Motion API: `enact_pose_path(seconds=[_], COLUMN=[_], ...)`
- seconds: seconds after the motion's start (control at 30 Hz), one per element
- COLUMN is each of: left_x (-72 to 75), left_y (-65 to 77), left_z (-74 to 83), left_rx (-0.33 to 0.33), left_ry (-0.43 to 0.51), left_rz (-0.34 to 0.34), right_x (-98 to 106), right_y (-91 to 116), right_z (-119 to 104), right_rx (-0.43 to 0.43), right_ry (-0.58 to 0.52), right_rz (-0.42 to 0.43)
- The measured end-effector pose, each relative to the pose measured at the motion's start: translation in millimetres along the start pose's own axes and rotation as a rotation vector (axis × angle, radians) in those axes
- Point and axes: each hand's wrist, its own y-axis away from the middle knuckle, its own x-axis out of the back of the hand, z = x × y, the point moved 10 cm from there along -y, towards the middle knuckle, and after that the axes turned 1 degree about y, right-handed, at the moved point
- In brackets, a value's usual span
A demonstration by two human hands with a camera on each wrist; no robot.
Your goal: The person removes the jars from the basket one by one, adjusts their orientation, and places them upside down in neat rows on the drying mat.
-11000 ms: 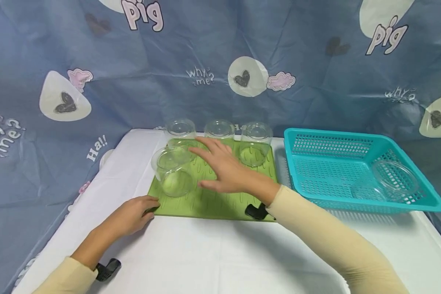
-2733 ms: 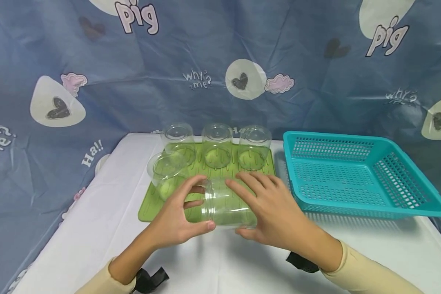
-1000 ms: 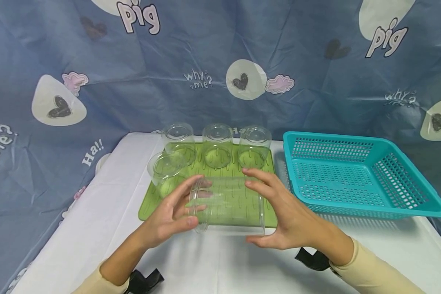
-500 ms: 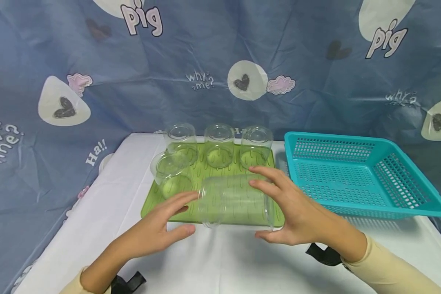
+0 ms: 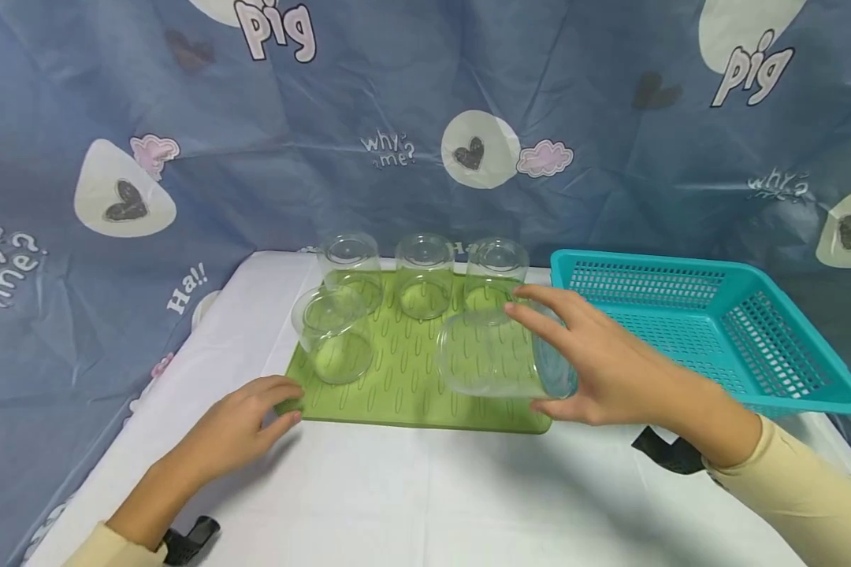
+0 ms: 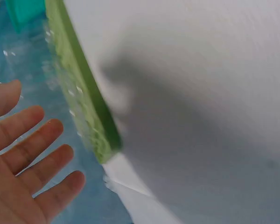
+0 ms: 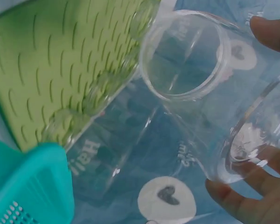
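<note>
My right hand (image 5: 620,366) grips a clear jar (image 5: 492,354) by its base end, fingers over the top and thumb below. The jar lies sideways in the air above the right part of a green ridged mat (image 5: 404,398), its open mouth facing left. In the right wrist view, that mouth shows as a ring (image 7: 184,53). At the mat's front left corner is my left hand (image 5: 230,429), holding nothing; the left wrist view shows its fingers (image 6: 35,147) spread. Three clear jars (image 5: 425,276) stand along the mat's back edge, and another jar (image 5: 336,339) stands front left.
A turquoise plastic basket (image 5: 652,257) stands to the right of the mat, partly behind my right hand. White cloth (image 5: 397,504) covers the table. A blue printed curtain (image 5: 276,150) hangs behind and down the left side.
Both hands were on the jar; my left hand has let go and moved down left to the mat corner. My right hand has carried the jar rightward. Eleven seconds ago, a jar lay in the basket.
</note>
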Motion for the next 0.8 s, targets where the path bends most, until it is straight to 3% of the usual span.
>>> enact_pose_path(seconds=[0.33, 0.57, 0.8], left_x=[-29.0, -32.8, -33.6], left_y=[-8.7, -10.2, -14.5], left_z=[-16.4, -22.2, -20.6], left_rx=[0.021, 0.033, 0.014], left_ry=[0.005, 0.041, 0.025], left_rz=[-0.132, -0.122, -0.137], right_x=[-11.0, -20.1, -33.7], right_y=[-16.7, -29.3, -33.5], right_z=[28.3, 49.9, 55.8], right_rx=[-0.058, -0.146, -0.181], right_ry=[0.019, 0.010, 0.031], right_rz=[-0.159, -0.300, -0.394])
